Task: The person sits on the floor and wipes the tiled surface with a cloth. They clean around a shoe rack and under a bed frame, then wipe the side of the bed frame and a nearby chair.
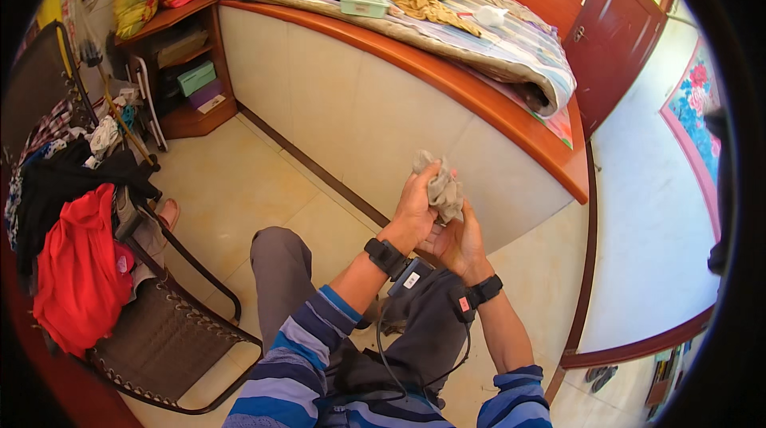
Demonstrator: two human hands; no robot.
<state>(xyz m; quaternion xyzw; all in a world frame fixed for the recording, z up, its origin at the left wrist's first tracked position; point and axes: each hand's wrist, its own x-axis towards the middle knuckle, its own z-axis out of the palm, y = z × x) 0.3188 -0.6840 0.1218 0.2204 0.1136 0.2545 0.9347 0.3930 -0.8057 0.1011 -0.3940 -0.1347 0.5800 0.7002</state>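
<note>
A bunched grey-beige cloth (446, 193) is held up in front of me, above my knees. My left hand (417, 203) grips it from the left, its thumb pressed along the crumpled fabric. Cupped at the lower right of the bundle, my right hand (458, 242) holds it with the fingers partly hidden behind. A small pink spot shows at the cloth's far edge. Black straps with small boxes circle both wrists, and a dark cable hangs from them over my lap.
Ahead runs a raised bed platform (383, 48) with a wooden edge, bearing rumpled bedding and a pale green plastic box (363, 4). At left stands a reclining chair (164, 332) heaped with clothes, including a red garment (84, 266). A corner shelf (197, 114) and a door (616, 33) stand farther off.
</note>
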